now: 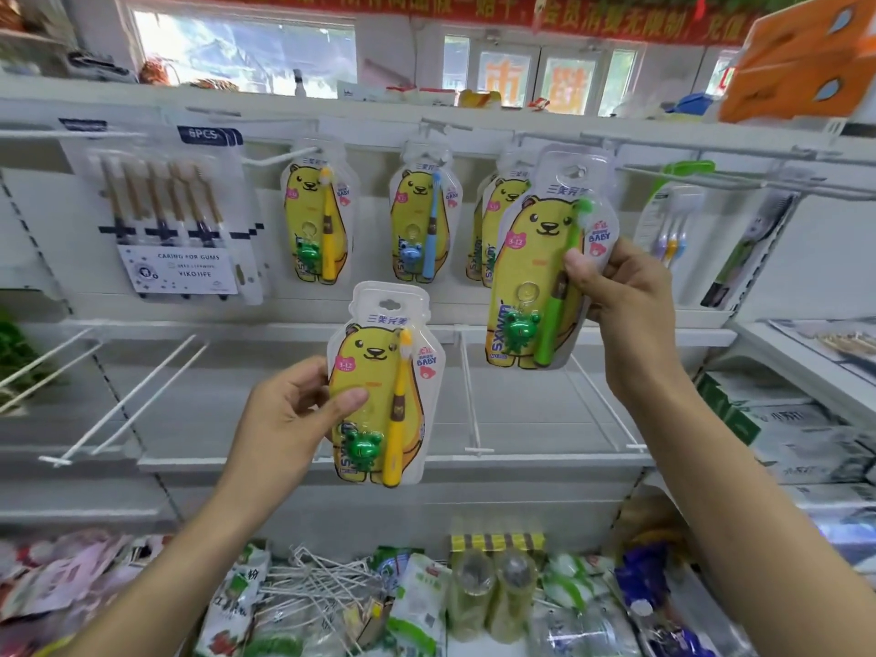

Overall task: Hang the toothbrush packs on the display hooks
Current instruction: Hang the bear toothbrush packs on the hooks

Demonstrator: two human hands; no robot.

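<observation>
A shop: white display shelves (521,334) with hooks (279,156) and hung toothbrush packs (316,220).

Yellow-brush pack (386,386): clear pouch with yellow bear, yellow toothbrush and green frog charm; upright, off any hook, at 6 o'clock of the hung row.
Green-brush pack (545,263): same bear design with green toothbrush; tilted slightly, raised at 3 o'clock, overlapping a hung pack.
Hung packs: yellow-brush one (316,215), blue-brush one (424,215), hanging upright on display hooks (279,156).
</observation>
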